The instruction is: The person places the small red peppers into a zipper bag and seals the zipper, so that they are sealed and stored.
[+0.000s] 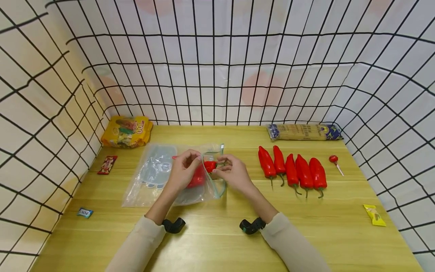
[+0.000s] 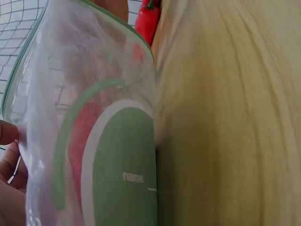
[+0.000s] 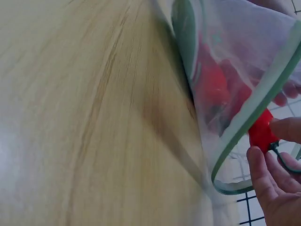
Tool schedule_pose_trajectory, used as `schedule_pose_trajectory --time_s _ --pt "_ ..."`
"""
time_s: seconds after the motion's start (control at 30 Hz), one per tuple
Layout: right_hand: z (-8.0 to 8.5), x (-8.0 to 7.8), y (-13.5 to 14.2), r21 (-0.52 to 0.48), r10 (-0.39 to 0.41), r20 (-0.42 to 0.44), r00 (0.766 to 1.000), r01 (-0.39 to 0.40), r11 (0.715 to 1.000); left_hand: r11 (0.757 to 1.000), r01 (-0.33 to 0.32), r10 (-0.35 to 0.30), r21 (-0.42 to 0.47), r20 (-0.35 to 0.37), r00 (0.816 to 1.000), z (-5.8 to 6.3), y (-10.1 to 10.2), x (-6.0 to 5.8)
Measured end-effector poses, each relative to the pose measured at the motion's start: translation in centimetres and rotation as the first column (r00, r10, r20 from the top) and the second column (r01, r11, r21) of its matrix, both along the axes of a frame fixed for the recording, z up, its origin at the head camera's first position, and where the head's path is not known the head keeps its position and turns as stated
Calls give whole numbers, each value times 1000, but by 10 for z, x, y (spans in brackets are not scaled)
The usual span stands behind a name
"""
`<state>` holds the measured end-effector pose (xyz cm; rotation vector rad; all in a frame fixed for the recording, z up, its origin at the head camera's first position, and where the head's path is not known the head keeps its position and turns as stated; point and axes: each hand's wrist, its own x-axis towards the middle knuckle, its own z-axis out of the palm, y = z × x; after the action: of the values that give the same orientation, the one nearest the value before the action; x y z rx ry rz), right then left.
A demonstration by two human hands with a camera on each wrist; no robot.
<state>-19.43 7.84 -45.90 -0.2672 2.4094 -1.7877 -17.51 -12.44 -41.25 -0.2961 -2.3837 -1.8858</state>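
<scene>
A clear zip bag [image 1: 134, 194] with a green-edged mouth lies on the table, its mouth toward the right. My left hand [image 1: 185, 168] pinches the upper side of the bag near the mouth and lifts it. Just at that mouth, my right hand [image 1: 235, 173] holds a red chili pepper [image 3: 261, 131] by its stem end, the body pointing into the bag. Behind the plastic, more red peppers [image 1: 197, 179] show, partly hidden by my left hand. Printed on the bag is a green label [image 2: 124, 160] with the word "name".
Several red peppers [image 1: 304, 172] lie in a row to the right. A noodle pack [image 1: 299, 132] and a yellow snack bag [image 1: 127, 132] stand at the back. Around the sides lie a lollipop [image 1: 333, 159] and yellow [image 1: 374, 215], red [image 1: 107, 165] and blue wrapped sweets [image 1: 85, 212]. Black wire mesh [image 1: 221, 87] encloses the table.
</scene>
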Motion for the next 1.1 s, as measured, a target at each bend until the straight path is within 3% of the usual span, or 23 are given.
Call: schedule_pose_trajectory --time_s 0.13,0.23,0.47,0.83,0.93,1.1 --pt "1 5 8 -19 1 18 1000 -1 1000 1000 16 -16 6 27 1000 -3 -1 -2" --pt "4 12 22 -35 1 -20 1000 -2 999 1000 16 -16 -7 42 999 -4 -2 -2" --pt "19 25 42 -29 141 -152 978 -147 989 1000 2 -1 -28 49 999 -2 -1 -1" --pt "11 34 9 -16 243 -115 963 -246 969 999 25 -25 28 -8 1000 -6 0 1" --pt "19 37 2 -33 269 -87 959 -272 962 999 30 -30 38 -6 1000 -6 1 0" --pt "21 31 17 -24 211 -75 975 -213 977 998 26 -27 62 21 999 -5 0 -1"
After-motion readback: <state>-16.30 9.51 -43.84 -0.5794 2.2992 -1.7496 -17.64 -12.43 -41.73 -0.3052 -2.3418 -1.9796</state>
